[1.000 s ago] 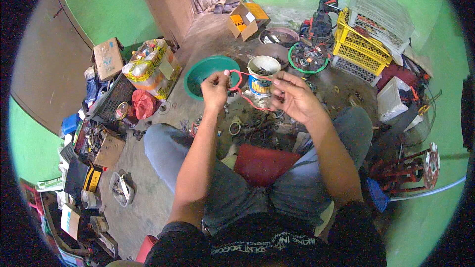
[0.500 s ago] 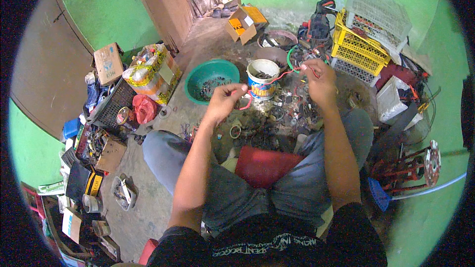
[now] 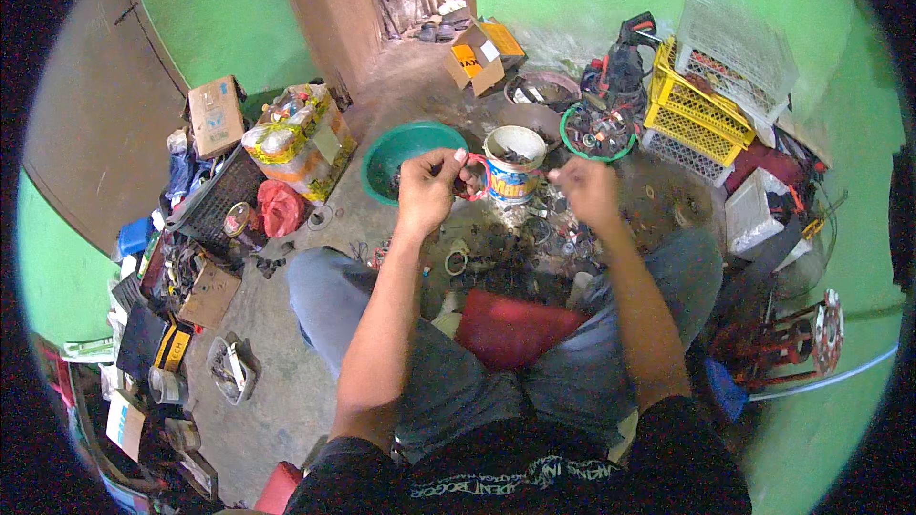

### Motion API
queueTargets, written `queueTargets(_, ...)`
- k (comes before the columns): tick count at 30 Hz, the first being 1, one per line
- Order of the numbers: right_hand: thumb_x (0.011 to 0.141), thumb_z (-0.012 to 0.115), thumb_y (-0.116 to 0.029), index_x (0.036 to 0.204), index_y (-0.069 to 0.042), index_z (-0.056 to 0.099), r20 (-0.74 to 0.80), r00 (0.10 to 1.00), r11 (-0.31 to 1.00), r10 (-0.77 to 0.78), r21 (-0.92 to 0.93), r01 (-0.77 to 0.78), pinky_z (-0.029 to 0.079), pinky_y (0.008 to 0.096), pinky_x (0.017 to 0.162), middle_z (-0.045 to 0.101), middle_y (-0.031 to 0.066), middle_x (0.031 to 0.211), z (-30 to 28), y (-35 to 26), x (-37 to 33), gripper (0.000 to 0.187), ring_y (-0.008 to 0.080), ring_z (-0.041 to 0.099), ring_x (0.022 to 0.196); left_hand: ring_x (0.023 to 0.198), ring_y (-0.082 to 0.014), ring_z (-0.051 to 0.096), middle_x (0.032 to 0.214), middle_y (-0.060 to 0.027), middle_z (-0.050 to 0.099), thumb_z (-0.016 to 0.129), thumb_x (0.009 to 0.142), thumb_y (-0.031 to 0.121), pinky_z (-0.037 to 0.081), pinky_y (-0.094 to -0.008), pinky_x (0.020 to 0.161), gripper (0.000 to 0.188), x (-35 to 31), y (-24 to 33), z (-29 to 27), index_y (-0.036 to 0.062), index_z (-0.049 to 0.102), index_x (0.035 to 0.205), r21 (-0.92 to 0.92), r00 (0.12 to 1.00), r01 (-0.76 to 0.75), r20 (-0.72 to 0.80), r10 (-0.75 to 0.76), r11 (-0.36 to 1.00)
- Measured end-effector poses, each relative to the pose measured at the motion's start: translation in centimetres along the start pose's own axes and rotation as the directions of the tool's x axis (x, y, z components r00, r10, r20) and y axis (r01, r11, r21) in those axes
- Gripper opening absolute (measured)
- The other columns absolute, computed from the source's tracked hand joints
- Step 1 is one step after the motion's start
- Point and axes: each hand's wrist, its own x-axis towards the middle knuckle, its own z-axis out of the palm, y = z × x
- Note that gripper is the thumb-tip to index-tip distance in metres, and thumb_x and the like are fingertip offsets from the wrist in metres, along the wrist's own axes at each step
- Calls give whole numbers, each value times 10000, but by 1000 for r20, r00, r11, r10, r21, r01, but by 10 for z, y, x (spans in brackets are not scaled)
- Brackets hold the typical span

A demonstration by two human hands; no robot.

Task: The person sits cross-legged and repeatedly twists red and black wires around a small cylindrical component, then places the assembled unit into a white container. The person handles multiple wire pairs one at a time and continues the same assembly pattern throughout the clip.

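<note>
My left hand (image 3: 429,193) is closed in a pinch on a thin red wire (image 3: 488,173), which curves out beside its fingertips in a loop. My right hand (image 3: 589,194), smeared by motion, is held to the right of the white bucket (image 3: 515,187) with its fingers curled together; what it holds, if anything, is too blurred to make out. The bucket has a blue and yellow label and dark bits inside. Behind my left hand stands a green basin (image 3: 380,141), partly covered by the hand. Small scrap parts (image 3: 539,229) lie on the floor below my hands.
A green-rimmed basket (image 3: 570,140) of mixed parts stands beyond my right hand, near stacked yellow crates (image 3: 689,114). An open cardboard box (image 3: 484,55) sits near the doorway. At left are a taped box (image 3: 320,148) and a dark crate (image 3: 221,200). A red block (image 3: 510,329) lies between my legs.
My right hand has moved left and down, closer to my left hand. The red wire no longer stretches visibly between them; it loops by my left hand. The view has shifted slightly.
</note>
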Motion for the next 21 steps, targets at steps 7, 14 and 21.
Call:
queueTargets(7, 865, 694, -187, 964, -49, 725, 105, 980, 985, -167, 62, 161, 531, 454, 789, 715, 188, 922, 58, -13, -13, 172, 372, 694, 866, 608, -89, 557, 663, -31, 642, 647, 956, 174, 459, -289, 573, 266, -7, -14, 2, -37, 691, 799, 288, 984, -77, -130, 119, 954)
queueTargets(14, 908, 657, -117, 1093, -23, 705, 44, 948, 904, -317, 317, 287, 537, 386, 815, 722, 171, 993, 33, -59, -14, 213, 325, 708, 907, 611, -94, 561, 643, -53, 644, 662, 940, 173, 461, -297, 586, 242, -10, -30, 10, -35, 706, 825, 294, 995, -30, -86, 57, 955)
queueTargets(21, 870, 664, -54, 1016, -2, 681, -62, 942, 922, -331, 192, 337, 538, 400, 745, 709, 175, 925, 16, -64, -12, 156, 335, 702, 830, 618, -104, 607, 690, -51, 664, 643, 961, 157, 503, -287, 570, 239, -9, -26, 16, -43, 703, 844, 162, 998, 62, -3, -62, 985)
